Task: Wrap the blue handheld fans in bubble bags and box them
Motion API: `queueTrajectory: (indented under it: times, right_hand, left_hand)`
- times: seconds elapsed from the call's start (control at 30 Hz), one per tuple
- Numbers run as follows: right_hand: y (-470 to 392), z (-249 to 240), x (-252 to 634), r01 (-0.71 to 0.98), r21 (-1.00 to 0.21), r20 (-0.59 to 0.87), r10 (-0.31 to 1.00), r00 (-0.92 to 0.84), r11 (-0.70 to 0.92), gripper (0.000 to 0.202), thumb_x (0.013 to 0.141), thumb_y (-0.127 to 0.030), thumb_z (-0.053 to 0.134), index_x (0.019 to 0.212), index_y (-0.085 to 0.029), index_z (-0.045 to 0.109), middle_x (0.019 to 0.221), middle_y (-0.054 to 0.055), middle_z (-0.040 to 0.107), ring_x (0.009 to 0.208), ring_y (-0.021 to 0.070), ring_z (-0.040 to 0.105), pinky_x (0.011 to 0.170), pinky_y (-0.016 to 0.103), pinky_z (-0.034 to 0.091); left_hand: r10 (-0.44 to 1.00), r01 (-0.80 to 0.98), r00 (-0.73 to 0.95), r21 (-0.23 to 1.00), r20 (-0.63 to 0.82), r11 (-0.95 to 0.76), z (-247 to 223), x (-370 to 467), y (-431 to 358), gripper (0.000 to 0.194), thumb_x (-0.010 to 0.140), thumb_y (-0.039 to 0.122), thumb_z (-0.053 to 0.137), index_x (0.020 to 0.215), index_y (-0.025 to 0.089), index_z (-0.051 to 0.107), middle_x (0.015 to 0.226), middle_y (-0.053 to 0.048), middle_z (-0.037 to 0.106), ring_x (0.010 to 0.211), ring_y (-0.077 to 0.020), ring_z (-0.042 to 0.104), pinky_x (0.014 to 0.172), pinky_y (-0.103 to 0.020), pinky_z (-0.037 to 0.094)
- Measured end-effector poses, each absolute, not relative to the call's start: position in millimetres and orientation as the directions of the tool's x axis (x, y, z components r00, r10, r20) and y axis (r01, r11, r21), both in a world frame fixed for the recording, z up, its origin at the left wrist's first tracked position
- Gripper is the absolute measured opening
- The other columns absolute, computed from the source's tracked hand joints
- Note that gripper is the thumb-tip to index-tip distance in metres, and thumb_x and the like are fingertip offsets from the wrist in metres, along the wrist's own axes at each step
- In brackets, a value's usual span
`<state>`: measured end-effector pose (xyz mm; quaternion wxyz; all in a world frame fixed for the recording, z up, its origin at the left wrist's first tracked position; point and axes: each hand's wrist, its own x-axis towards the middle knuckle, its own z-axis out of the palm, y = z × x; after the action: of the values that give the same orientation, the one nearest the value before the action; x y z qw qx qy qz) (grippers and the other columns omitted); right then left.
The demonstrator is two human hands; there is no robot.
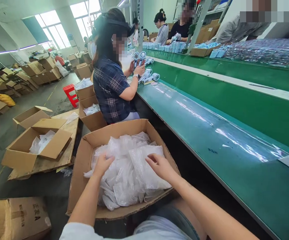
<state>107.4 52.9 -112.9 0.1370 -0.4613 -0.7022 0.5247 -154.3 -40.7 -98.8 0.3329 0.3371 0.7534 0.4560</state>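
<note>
A large open cardboard carton sits in front of me, filled with clear bubble-wrap bags. Over the left part of the pile is my left hand, its thumb stretched out to the right and its fingers loosely apart. My right hand reaches across the carton's right side, with thumb and fingers parted beside a flat bubble-wrap bag. Both hands look unfilled; whether their fingertips touch the bags I cannot tell.
A green work surface runs along my right. Ahead, a co-worker holds white-and-blue devices above it. Left stand an open carton on a wooden board, a closed carton and a red stool.
</note>
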Motion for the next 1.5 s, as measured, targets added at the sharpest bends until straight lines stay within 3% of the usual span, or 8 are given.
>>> queueTrajectory:
  times: [0.13, 0.4, 0.67, 0.93, 1.07, 1.17, 1.33, 1.5]
  right_hand:
    - [40, -80, 86, -0.036, -0.88, -0.288, 0.595, -0.751, -0.473, 0.049, 0.079, -0.066, 0.057, 0.097, -0.02, 0.061, 0.1, 0.009, 0.067, 0.092, 0.0225, 0.063, 0.083, 0.038, 0.05]
    - [51, -58, 113, -0.206, -0.96, -0.1, 0.922, -0.375, -0.188, 0.035, 0.066, -0.049, 0.076, 0.084, -0.02, 0.068, 0.067, -0.003, 0.057, 0.058, 0.0112, 0.045, 0.057, 0.027, 0.037]
    - [63, -56, 139, -0.365, -0.916, -0.089, 0.973, -0.213, -0.164, 0.036, 0.07, -0.051, 0.072, 0.09, -0.022, 0.065, 0.068, -0.002, 0.055, 0.06, 0.0125, 0.047, 0.056, 0.027, 0.04]
    - [29, -48, 129, -0.214, -0.81, -0.309, 0.707, -0.636, -0.546, 0.065, 0.056, -0.041, 0.086, 0.109, -0.024, 0.052, 0.094, 0.002, 0.064, 0.077, 0.0143, 0.062, 0.067, 0.029, 0.052]
    - [25, -41, 128, -0.253, -0.792, -0.348, 0.751, -0.561, -0.556, 0.043, 0.062, -0.046, 0.082, 0.082, -0.019, 0.056, 0.072, -0.002, 0.063, 0.062, 0.0097, 0.059, 0.058, 0.022, 0.049]
    - [31, -33, 136, -0.193, -0.803, -0.333, 0.692, -0.64, -0.564, 0.046, 0.062, -0.039, 0.083, 0.095, -0.019, 0.058, 0.074, -0.002, 0.063, 0.062, 0.0104, 0.06, 0.056, 0.022, 0.048]
    - [40, -22, 154, -0.157, -0.922, -0.256, 0.862, -0.437, -0.353, 0.088, 0.068, -0.034, 0.078, 0.142, -0.023, 0.031, 0.07, -0.005, 0.059, 0.056, 0.0102, 0.053, 0.052, 0.023, 0.043]
    - [39, -7, 164, -0.161, -0.987, 0.109, 0.782, -0.613, 0.011, 0.085, 0.058, -0.035, 0.086, 0.133, -0.03, 0.048, 0.126, 0.006, 0.056, 0.11, 0.0212, 0.054, 0.089, 0.033, 0.044]
  left_hand:
    - [0.947, -0.039, -0.278, 0.986, -0.164, 0.159, -76, -81, -53, 0.046, 0.062, 0.031, 0.077, 0.104, 0.019, 0.061, 0.096, -0.005, 0.069, 0.086, -0.0216, 0.064, 0.081, -0.035, 0.048]
    - [0.941, -0.483, -0.155, 0.854, -0.3, 0.193, -81, -27, -52, 0.043, 0.065, 0.054, 0.074, 0.084, 0.018, 0.062, 0.077, -0.003, 0.062, 0.072, -0.0173, 0.057, 0.068, -0.03, 0.045]
    - [0.877, 0.084, -0.471, 0.995, 0.09, -0.057, -65, -59, -35, 0.032, 0.073, 0.049, 0.07, 0.074, 0.019, 0.057, 0.064, 0.005, 0.045, 0.062, -0.01, 0.04, 0.059, -0.022, 0.033]
    - [0.803, -0.074, -0.594, 0.991, 0.043, -0.108, -52, -29, -2, 0.048, 0.079, 0.061, 0.059, 0.103, 0.021, 0.047, 0.083, -0.001, 0.057, 0.072, -0.014, 0.055, 0.067, -0.026, 0.045]
    - [0.862, 0.427, -0.322, 0.873, 0.391, -0.236, -48, -32, -17, 0.072, 0.071, 0.06, 0.069, 0.126, 0.021, 0.044, 0.126, -0.015, 0.052, 0.122, -0.0305, 0.047, 0.093, -0.045, 0.043]
    - [0.857, 0.695, 0.125, 0.572, 0.501, -0.436, -40, -45, -32, 0.034, 0.08, 0.036, 0.069, 0.111, 0.024, 0.061, 0.119, -0.009, 0.061, 0.123, -0.0302, 0.045, 0.101, -0.048, 0.036]
    - [0.844, 0.509, 0.005, 0.725, 0.537, -0.464, -23, -55, -38, 0.004, 0.086, 0.021, 0.06, 0.086, 0.018, 0.063, 0.081, -0.002, 0.062, 0.077, -0.0149, 0.056, 0.073, -0.028, 0.045]
    - [0.916, 0.282, -0.248, 0.928, 0.315, -0.243, -16, -37, -30, 0.022, 0.076, 0.035, 0.073, 0.081, 0.017, 0.062, 0.073, 0.002, 0.059, 0.066, -0.0107, 0.053, 0.062, -0.022, 0.042]
